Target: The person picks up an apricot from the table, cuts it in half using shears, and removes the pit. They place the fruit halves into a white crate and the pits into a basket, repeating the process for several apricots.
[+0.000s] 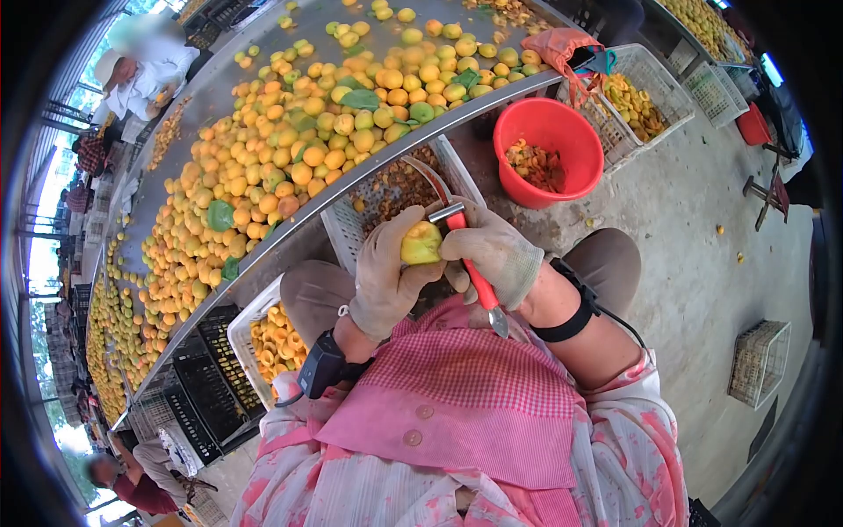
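Between the gloved fingers of my left hand [384, 268] sits a yellow-green apricot [421, 243], held up in front of my lap. My right hand [499, 250], gloved too, is closed around a red-handled cutting tool [479, 283]. Its metal crosspiece is right beside the fruit, and a short blade points down toward my apron [457, 360]. Past my hands, a curved metal strip lies over a white crate [347, 230] holding brown scraps [399, 189].
A metal sorting table [290, 227] carries heaped apricots [290, 149] and leaves. A red bucket [549, 110] and a crate of cut fruit [634, 107] stand right. Halved apricots [277, 342] fill a crate by my left knee. Co-workers sit across the table and at lower left.
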